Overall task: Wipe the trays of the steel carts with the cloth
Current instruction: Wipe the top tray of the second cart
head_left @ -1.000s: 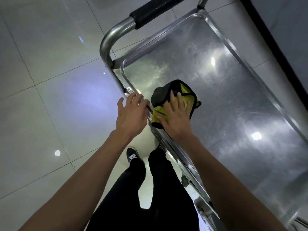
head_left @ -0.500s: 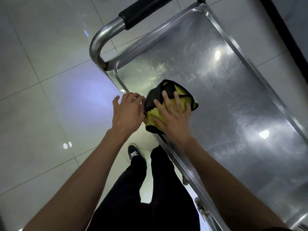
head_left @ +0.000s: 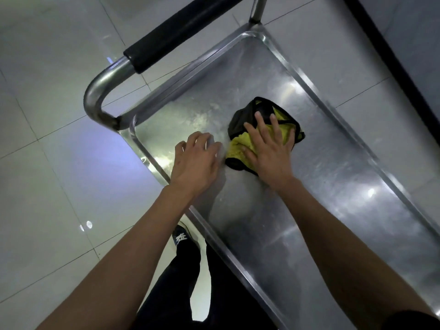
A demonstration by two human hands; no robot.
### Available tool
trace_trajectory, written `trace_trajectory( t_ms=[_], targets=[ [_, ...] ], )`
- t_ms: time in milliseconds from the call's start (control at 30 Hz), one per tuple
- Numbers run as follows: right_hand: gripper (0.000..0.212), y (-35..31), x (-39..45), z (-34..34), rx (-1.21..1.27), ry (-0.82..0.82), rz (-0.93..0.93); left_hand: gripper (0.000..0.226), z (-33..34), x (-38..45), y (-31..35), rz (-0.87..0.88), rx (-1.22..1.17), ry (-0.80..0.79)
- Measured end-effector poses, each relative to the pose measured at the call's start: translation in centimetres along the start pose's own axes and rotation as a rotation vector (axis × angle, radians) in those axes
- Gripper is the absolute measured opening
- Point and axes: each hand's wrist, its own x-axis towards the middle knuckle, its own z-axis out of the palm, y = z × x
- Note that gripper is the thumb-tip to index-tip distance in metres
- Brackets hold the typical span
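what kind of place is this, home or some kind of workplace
Most likely a workplace such as a commercial kitchen or service area, though that is a guess. A steel cart tray with a padded push handle stands on a glossy tiled floor, wiped with a cloth.

Both forearms are seen bare from wrist to approx. the elbow; no watch, ring or glove can be made out on the left hand (head_left: 195,160) or the right hand (head_left: 270,153). A dark sleeve edge (head_left: 412,320) (black, prob. a short sleeve) is glimpsed at the lower right corner, on the right arm. Legs are covered by black trousers (head_left: 188,282), plain, w/ no visible seams or pockets at this res. One shoe (head_left: 182,235) is shown below the left forearm: dark blue or black upper, white laces, pale sole edge. The other foot is hidden (behind the trousers and the steel).
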Motion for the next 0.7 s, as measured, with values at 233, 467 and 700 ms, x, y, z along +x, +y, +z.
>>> trace_trajectory(
  t_ms=[233,467,700],
  targets=[
    [0.058,7.8,6.7,-1.3,0.090,-0.062,0.221,0.038,0.4,3.7,5.2,0.003,0.092,-0.108],
    [0.056,6.3,4.8,-1.2,0.101,-0.056,0.215,0.049,0.3,3.1,4.3,0.045,0.086,-0.102],
    [0.058,1.4,-1.2,-0.7,0.082,-0.065,0.205,0.034,0.0,0.1,1.5,0.093,0.012,-0.006]
  ],
)
